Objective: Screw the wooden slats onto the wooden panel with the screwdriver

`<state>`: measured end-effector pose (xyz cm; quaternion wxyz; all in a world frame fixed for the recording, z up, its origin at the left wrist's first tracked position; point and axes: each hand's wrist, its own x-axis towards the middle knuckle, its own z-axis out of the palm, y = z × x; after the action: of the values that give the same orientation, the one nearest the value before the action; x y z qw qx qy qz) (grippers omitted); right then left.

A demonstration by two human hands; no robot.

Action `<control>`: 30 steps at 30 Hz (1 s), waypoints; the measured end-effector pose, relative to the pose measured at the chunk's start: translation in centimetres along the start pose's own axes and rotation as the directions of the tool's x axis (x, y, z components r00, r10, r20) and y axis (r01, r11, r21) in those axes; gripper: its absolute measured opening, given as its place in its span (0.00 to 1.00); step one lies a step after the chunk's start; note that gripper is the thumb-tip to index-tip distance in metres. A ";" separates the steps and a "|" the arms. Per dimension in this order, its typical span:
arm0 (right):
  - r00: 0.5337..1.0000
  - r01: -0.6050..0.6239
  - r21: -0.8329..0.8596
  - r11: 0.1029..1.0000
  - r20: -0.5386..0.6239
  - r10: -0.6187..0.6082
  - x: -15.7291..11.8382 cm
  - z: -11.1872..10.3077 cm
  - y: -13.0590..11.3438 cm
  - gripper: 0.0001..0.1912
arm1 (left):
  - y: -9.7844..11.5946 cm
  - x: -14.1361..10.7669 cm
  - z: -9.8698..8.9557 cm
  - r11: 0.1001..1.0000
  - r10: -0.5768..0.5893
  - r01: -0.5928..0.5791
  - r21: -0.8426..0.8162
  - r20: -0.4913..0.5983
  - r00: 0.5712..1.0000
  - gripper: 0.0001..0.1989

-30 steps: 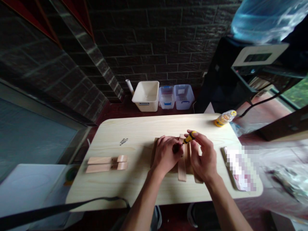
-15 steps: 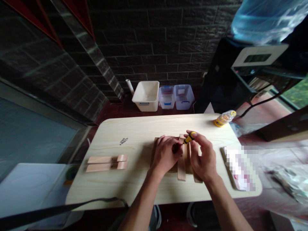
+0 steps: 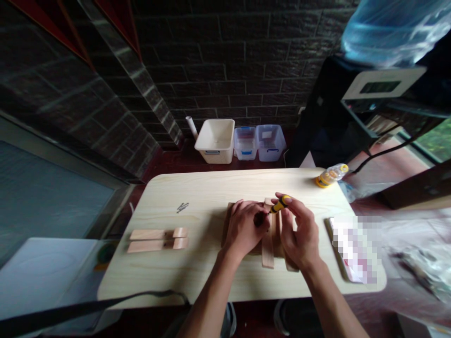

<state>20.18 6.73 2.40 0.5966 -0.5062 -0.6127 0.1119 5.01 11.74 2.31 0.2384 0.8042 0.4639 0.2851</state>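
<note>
My right hand [image 3: 301,232] is closed on a yellow-and-black screwdriver [image 3: 280,204], its tip pointing down and left. By that tip, the thumb and fingertips of my left hand [image 3: 246,229] are pinched together; whatever they hold there is too small to make out. Both hands rest over a brown wooden block [image 3: 226,225], mostly covered by them. Across it lies a pale wooden strip [image 3: 268,253], under the screwdriver tip. Another wooden strip [image 3: 291,265] shows beneath my right hand.
Two wooden pieces [image 3: 150,246] with raised ends lie on the left of the table [image 3: 197,277], below a small pile of screws [image 3: 182,207]. A yellow-capped bottle [image 3: 331,176] stands at the back right, a blurred flat item [image 3: 352,249] lies at the right. Bins [image 3: 215,157] sit beyond the table.
The view has shifted slightly. The screwdriver handle has moved a little to the right with my right hand, while my left hand keeps nearly the same place.
</note>
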 end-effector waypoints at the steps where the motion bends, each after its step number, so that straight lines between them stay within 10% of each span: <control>1: 1.000 0.004 -0.008 1.000 0.004 -0.004 0.0 0.0 0.0 0.24 | 0.0 0.0 -0.1 1.000 0.001 -0.001 0.001 -0.001 1.000 0.04; 30: 0.997 0.052 -0.112 0.992 -0.055 -0.058 0.5 -0.3 -0.5 0.21 | 0.1 0.3 0.0 1.000 -0.004 0.003 0.020 0.025 1.000 0.02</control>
<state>20.26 6.74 3.18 0.5882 -0.5244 -0.6139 0.0464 5.16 11.93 2.43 0.2366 0.8092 0.4651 0.2700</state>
